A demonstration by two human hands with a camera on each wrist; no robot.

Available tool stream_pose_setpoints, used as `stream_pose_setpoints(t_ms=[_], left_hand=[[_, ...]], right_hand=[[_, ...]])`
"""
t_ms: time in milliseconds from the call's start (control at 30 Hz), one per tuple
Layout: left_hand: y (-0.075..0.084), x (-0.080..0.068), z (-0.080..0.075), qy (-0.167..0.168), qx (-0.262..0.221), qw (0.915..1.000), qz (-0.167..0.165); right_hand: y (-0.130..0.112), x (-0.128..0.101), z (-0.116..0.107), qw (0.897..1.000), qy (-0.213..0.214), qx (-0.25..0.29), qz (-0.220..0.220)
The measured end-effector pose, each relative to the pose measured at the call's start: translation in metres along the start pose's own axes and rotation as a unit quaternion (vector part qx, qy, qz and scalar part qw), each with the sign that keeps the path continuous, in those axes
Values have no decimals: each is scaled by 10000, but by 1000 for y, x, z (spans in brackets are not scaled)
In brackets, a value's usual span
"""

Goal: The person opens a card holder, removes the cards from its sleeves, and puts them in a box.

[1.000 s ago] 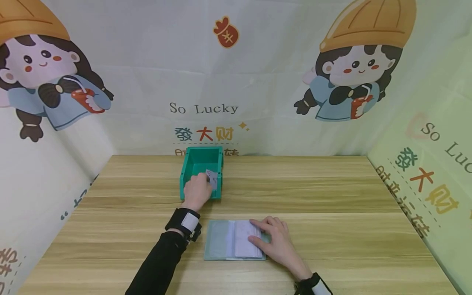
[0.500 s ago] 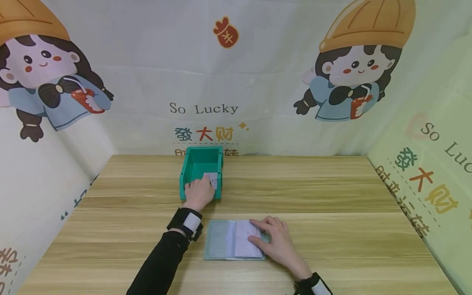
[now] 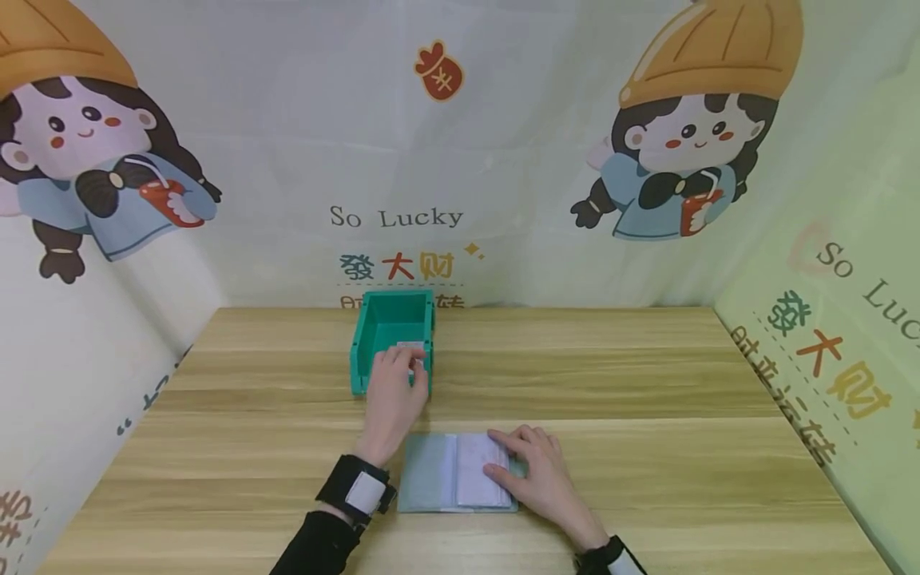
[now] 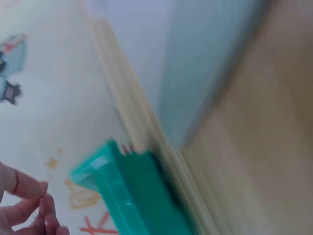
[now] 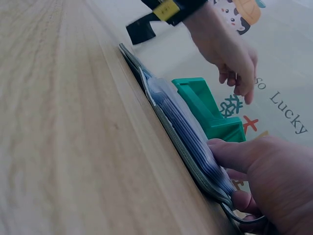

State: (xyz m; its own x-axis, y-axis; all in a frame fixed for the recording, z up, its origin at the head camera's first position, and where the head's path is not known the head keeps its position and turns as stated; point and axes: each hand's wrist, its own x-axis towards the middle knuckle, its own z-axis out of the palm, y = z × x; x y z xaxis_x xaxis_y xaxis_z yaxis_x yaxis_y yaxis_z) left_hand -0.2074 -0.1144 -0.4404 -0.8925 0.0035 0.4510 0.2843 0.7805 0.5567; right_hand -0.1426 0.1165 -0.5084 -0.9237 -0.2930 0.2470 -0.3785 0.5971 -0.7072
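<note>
Nearest, the right hand [image 3: 539,477] presses flat, fingers straight, on an open card holder [image 3: 453,473] lying on the tabletop [image 3: 647,383]; the right wrist view shows its stacked clear sleeves edge-on. Beyond, the left hand [image 3: 394,393] hangs over the green bin [image 3: 391,318]'s near edge, a pale card [image 3: 411,349] half hidden at its fingertips; whether it grips is unclear, and the left wrist view is blurred.

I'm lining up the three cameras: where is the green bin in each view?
Head: green bin at the table's far middle, behind the left hand.
Left wrist: bottom left, blurred.
Right wrist: right of centre, beyond the card holder.
Shared landmark: left hand.
</note>
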Motion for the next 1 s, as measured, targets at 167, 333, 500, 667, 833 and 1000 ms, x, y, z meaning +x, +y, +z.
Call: stream_pose_setpoints(t_ms=[167,333,500,667,833,1000], left_hand=[[17,-34,-7,-1777,-747,9812,59],[22,-55,-8,-3068,-1058,9458,48],[21,-63,-5,-3444,-1238,9300,-348],[19,-65,-1,-3479,-1202,9286,-462],[15,-65,0,-3550,-1334,9236,-559],[11,-65,2,-3555,-1414,9220,-597]], right_hand=[[-3,1,0,9996,-102,-167,196],[-4,3,1,9991,-186,-289,265],[-4,5,2,9988,-169,-392,248],[-3,9,6,9986,-7,-493,171],[-3,11,8,9990,127,-389,192],[-3,11,10,9992,334,-62,205]])
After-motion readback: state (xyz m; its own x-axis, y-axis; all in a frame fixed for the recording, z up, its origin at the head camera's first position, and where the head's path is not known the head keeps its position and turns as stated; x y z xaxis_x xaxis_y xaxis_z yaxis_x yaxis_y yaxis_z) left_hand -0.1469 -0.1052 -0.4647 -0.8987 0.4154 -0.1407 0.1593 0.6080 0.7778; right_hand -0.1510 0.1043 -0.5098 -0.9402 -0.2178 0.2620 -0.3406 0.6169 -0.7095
